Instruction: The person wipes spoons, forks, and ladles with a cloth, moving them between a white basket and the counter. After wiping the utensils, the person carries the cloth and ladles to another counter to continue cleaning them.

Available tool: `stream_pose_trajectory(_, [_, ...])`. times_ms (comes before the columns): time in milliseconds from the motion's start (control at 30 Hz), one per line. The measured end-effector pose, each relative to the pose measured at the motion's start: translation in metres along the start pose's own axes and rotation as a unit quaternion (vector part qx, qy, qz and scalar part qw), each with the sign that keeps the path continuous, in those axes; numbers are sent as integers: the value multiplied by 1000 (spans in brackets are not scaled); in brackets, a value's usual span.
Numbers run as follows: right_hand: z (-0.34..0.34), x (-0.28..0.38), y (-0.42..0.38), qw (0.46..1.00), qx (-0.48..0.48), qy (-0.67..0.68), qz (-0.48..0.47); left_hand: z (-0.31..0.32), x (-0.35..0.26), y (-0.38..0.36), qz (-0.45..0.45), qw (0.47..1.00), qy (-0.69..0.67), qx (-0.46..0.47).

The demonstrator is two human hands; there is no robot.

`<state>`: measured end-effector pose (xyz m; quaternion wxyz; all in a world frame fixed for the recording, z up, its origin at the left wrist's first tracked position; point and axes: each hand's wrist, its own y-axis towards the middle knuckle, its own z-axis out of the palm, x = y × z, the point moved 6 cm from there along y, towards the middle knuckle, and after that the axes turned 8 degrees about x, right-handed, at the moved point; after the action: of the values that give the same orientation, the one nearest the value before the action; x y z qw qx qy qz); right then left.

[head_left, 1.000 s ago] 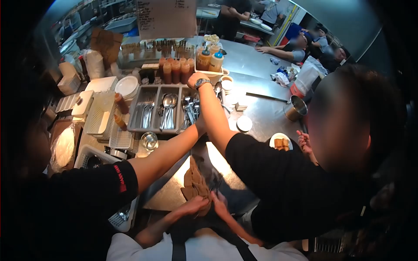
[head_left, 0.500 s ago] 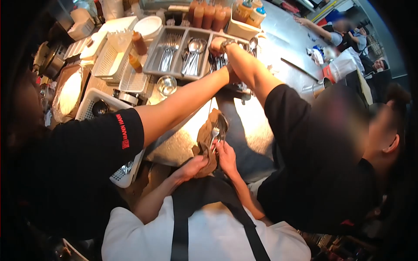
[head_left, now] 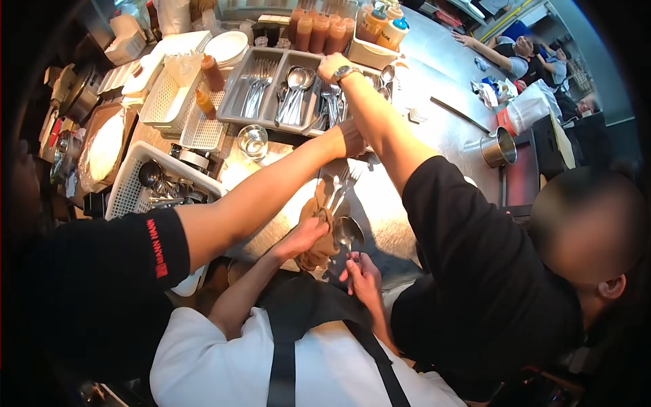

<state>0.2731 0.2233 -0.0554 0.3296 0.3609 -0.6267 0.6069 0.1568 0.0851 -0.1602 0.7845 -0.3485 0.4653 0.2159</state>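
My left hand (head_left: 310, 235) is closed around a brown cloth (head_left: 317, 256). Silver forks (head_left: 336, 188) stick out from the cloth's far end, tines pointing away from me. Just to the right, my right hand (head_left: 365, 275) grips a spoon (head_left: 349, 232) by its handle, the bowl up and beside the cloth. Beyond my hands, a grey cutlery tray (head_left: 225, 108) holds forks (head_left: 258, 85), spoons (head_left: 296, 87) and other cutlery in separate compartments. A co-worker's hand with a wristwatch (head_left: 344, 72) is over the tray, and another co-worker's arm (head_left: 271, 180) crosses in front of me.
At left, a white perforated basket (head_left: 129, 190) contains ladles and cutlery. A glass bowl (head_left: 253, 141) stands by the grey tray. Sauce bottles (head_left: 325, 34) line the back. To the right are a metal pot (head_left: 498, 147) and a co-worker's black sleeve (head_left: 447, 203).
My right hand has moved right and toward me, separating the spoon from the cloth and forks. The left co-worker's arm has shifted toward me, and the watch-wearing hand has moved slightly left.
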Motion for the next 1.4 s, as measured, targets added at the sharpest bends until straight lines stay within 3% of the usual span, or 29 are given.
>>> stream_pose_trajectory(67, [-2, -39, 5, 1000, -21, 3, 15, -8, -26, 7, -25, 976, 210, -55])
stream_pose_trajectory(233, [-15, -74, -12, 991, -89, 90, 31, -12, -22, 28, 25, 984, 159, -80])
stream_pose_trajectory(300, [-17, -75, -18, 991, -84, 104, 27, -5, -43, 23, 49, 997, -29, -43])
stream_pose_trajectory(400, [-13, -74, -18, 992, -68, 91, 49, -34, -59, 56, 62, 987, -141, -57])
stream_pose_trajectory(433, [-11, -75, -16, 993, -60, 82, 59, -32, -96, 55, 38, 974, -214, -56])
stream_pose_trajectory(467, [-5, -65, -13, 995, -52, 82, 13, -51, -84, 86, 75, 949, -300, 58])
stream_pose_trajectory(500, [-2, -55, -9, 995, -50, 89, -10, -46, -97, 80, 40, 918, -378, 112])
stream_pose_trajectory(567, [4, -36, 0, 992, -45, 103, -57, -25, -97, 65, -19, 884, -445, 139])
stream_pose_trajectory(633, [3, -18, 13, 976, -78, 178, -102, 6, -73, 42, -21, 859, -478, 180])
stream_pose_trajectory(700, [7, -3, 27, 982, -69, 162, -67, 13, -8, 37, 1, 939, -333, 80])
stream_pose_trajectory(767, [23, -3, 39, 949, 9, 307, -67, 53, -61, 4, -46, 992, -41, 113])
stream_pose_trajectory(800, [28, 2, 39, 954, 2, 295, -47, 55, -67, 6, 70, 990, -107, 63])
stream_pose_trajectory(833, [29, 9, 40, 954, 4, 295, -45, 51, -62, 8, 70, 990, -108, 60])
stream_pose_trajectory(900, [37, 25, 43, 953, 125, 276, 8, 28, -61, 14, 98, 962, -251, -39])
stream_pose_trajectory(967, [41, 26, 42, 937, 165, 304, 43, 10, -55, 16, 75, 970, -227, -50])
stream_pose_trajectory(1033, [54, 28, 44, 823, 291, 484, 57, -6, -69, 6, 177, 960, -170, -133])
stream_pose_trajectory(1067, [54, 23, 47, 824, 291, 483, 61, -11, -74, -2, 208, 959, -115, -156])
stream_pose_trajectory(1100, [56, 23, 49, 795, 319, 515, 39, -15, -69, -3, 207, 958, -119, -159])
stream_pose_trajectory(1167, [59, 23, 49, 728, 371, 576, -5, -17, -66, -6, 225, 963, 51, -140])
stream_pose_trajectory(1200, [57, 28, 47, 820, 293, 491, 23, -22, -65, -12, 208, 959, 79, -178])
stream_pose_trajectory(1233, [60, 30, 53, 821, 293, 490, 24, -24, -65, -14, 208, 958, 78, -179])
stream_pose_trajectory(1267, [56, 23, 61, 918, 223, 327, 11, -33, -61, -19, 186, 953, 38, -235])
stream_pose_trajectory(1300, [50, 21, 67, 978, 144, 151, -2, -40, -55, -25, 162, 943, -2, -290])
stream_pose_trajectory(1367, [58, 44, 54, 960, 191, 199, 56, -45, -52, -30, 167, 935, 15, -311])
stream_pose_trajectory(1400, [61, 41, 57, 964, 205, 160, 62, -35, -47, -26, 144, 959, -112, -218])
